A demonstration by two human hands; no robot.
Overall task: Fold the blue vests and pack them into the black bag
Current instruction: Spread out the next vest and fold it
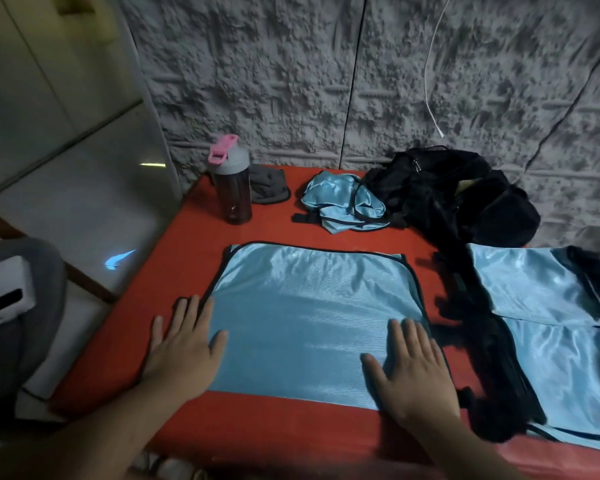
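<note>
A shiny blue vest (309, 313) with black trim lies folded flat on the red surface (257, 427) in front of me. My left hand (184, 348) rests flat with straight fingers on its left edge, partly on the red surface. My right hand (409, 368) presses flat on the vest's lower right corner. A second blue vest (548, 327) lies spread at the right with black straps across it. A third, crumpled blue vest (340, 202) sits at the back, touching the black bag (458, 195) slumped against the wall.
A dark bottle with a grey and pink lid (231, 181) stands at the back left beside a grey cloth (269, 187). A grey textured wall rises behind. The red surface drops off at the left, where a grey chair with a white device (4, 296) stands.
</note>
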